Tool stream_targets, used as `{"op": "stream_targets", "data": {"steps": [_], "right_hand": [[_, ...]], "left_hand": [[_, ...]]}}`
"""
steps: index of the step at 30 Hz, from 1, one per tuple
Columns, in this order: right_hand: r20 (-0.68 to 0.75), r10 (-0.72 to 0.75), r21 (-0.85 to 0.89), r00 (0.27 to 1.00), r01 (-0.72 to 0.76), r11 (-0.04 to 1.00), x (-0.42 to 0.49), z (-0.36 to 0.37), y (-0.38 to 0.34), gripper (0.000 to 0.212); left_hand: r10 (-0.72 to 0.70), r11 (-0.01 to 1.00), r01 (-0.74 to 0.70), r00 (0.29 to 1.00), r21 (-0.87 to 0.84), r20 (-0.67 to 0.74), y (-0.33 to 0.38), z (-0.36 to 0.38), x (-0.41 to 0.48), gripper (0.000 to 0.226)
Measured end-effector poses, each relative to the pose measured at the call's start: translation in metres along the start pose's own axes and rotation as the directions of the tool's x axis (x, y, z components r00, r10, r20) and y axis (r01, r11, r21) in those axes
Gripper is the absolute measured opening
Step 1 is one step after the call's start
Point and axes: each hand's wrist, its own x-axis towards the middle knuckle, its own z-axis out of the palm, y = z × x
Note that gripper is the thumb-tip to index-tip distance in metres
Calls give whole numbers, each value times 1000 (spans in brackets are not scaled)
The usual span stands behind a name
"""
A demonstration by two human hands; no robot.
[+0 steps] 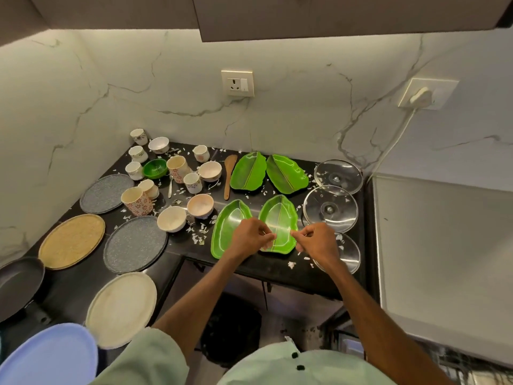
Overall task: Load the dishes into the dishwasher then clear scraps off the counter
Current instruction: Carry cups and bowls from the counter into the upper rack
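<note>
Black counter [277,263]: L hand [251,236], R hand [316,240] curled over green leaf plate [279,212], hold unclear.

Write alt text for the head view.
A person's left hand and right hand, fingers curled, hover over a green leaf plate on a dark counter littered with white scraps; cups, bowls, round plates and glass lids surround it.
</note>
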Motion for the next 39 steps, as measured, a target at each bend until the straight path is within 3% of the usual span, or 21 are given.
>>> {"op": "stream_targets", "data": {"steps": [4,6,9,24,31,39], "right_hand": [[85,-14,49,996,10,999,19,3,25,26],[127,-8,33,992,4,999,27,7,31,19],[219,-30,-19,975,35,999,39,17,31,13],[447,-156,-37,881,193,981,68,108,-47,9],[424,-201,-73,883,254,964,91,171,-110,11],[263,-239,-104,935,274,956,150,253,-179,25]], "left_hand": [[-26,998,28,999,51,-25,8,17,13,21],[-32,996,33,999,80,-7,8,23,15,11],[-61,990,61,998,131,-1,3,22,14,14],[-318,935,335,938,120,-135,-76,-62,-22,17],[-327,932,349,926,95,-189,-131,-131,-23,16],[-331,899,381,915,218,-232,-202,-217,-8,21]]}}
